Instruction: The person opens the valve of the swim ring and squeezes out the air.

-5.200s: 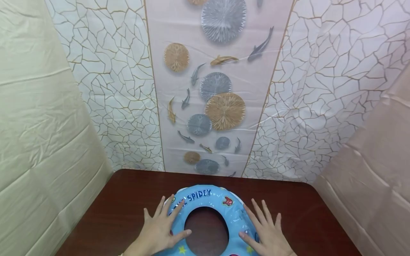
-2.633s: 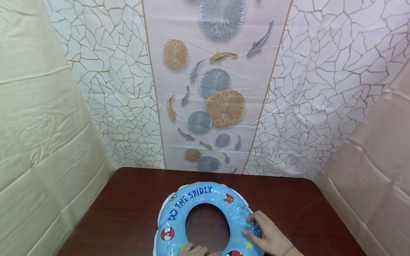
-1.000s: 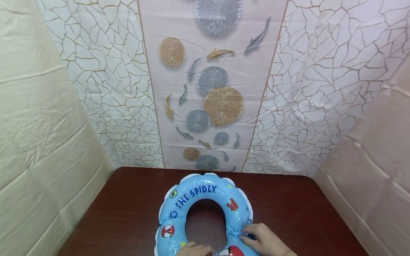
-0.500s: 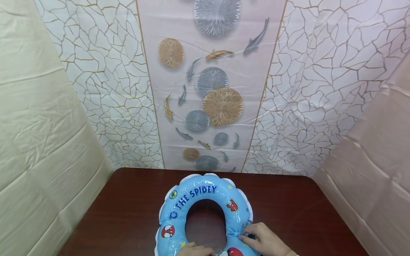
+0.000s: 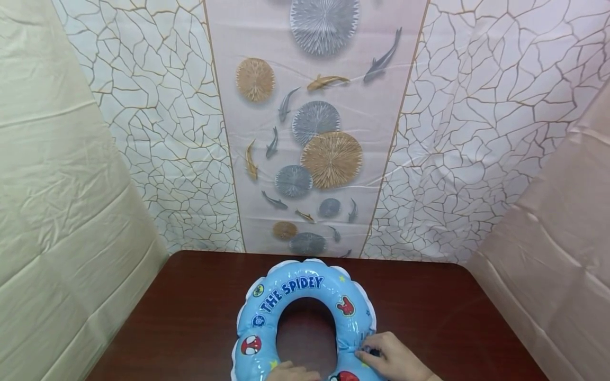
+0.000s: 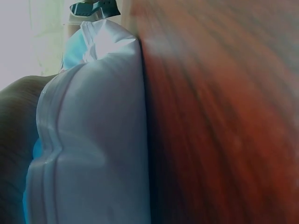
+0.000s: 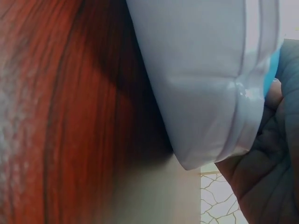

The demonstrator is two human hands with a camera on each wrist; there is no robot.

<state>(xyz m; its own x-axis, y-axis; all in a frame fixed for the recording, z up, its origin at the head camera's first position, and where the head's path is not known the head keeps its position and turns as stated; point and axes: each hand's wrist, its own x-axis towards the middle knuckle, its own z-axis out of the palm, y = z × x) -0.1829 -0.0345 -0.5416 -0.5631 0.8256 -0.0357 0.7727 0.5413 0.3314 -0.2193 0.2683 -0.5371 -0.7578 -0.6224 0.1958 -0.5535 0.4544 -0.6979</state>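
Blue, glossy vinyl makes up the inflatable swim ring, which lies at the bottom centre of the head view on a dark red-brown wooden table, its near edge cut off by the frame. The right hand comes in from the lower right, forearm slanting up and leftward, with thumb and fingers bent together in a narrow pinch on the ring's right side, where the vinyl creases. The left hand shows only as knuckles and bent fingers at the bottom edge, just below the ring's hole; whether those fingers grip anything, I cannot tell. In the left wrist view, that hand is a dark strip along the left edge, beside the ring's white side. Behind the table hangs a fish-patterned cloth.
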